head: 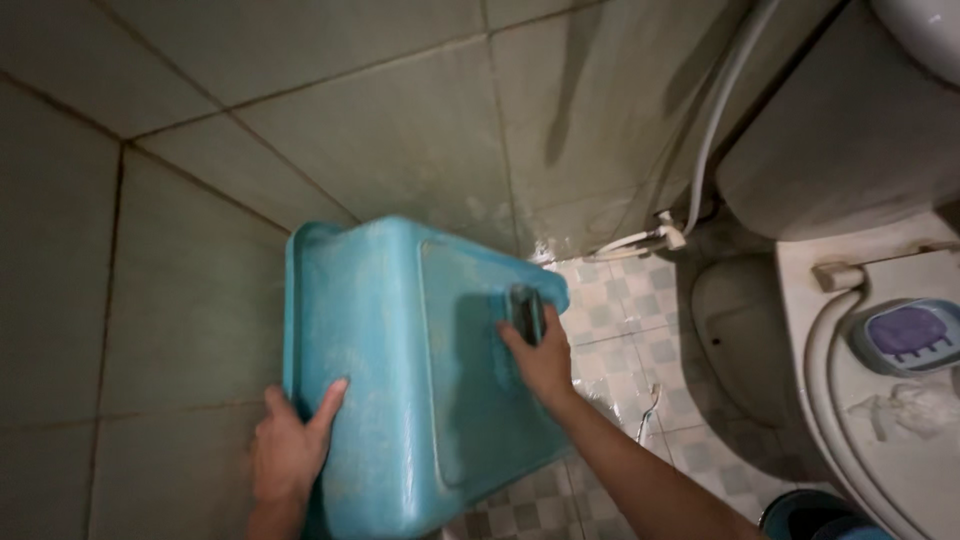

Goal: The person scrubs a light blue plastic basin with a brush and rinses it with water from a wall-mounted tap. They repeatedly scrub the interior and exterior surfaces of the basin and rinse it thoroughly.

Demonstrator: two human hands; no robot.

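Note:
A large turquoise plastic tub [400, 340] is tipped on its side against the tiled wall, its worn bottom facing me. My left hand [290, 445] grips its rim at the lower left, fingers spread over the edge. My right hand [540, 355] presses a small dark scrubbing pad [527, 312] against the tub's bottom near its right edge.
A white toilet [880, 400] stands at the right, with a soap dish [910, 335] holding a purple soap bar on its seat lid. A white hose and spray nozzle [660, 238] hang by the wall corner. Checkered floor tiles [640, 330] lie below; pale wall tiles [150, 250] are at left.

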